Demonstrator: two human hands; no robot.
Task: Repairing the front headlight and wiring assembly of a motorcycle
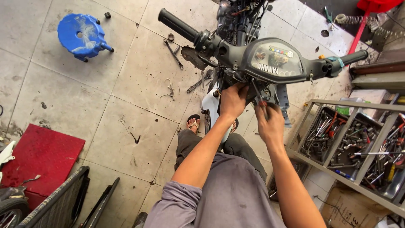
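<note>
gripping a red-handled screwdriver in right hand, left hand pinching wiring under the handlebar; slip could gouge wires.

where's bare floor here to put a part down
Free: the tiles between the blue stool and red mat. Crowded: wrenches lie beneath the handlebar, and the tool rack fills the right.

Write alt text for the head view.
Both hands, left hand and right hand, reach under a stripped motorbike's handlebar cluster; the right grips a screwdriver. Wrenches and a blue stool sit on the tiled floor, a tool rack at right.
</note>
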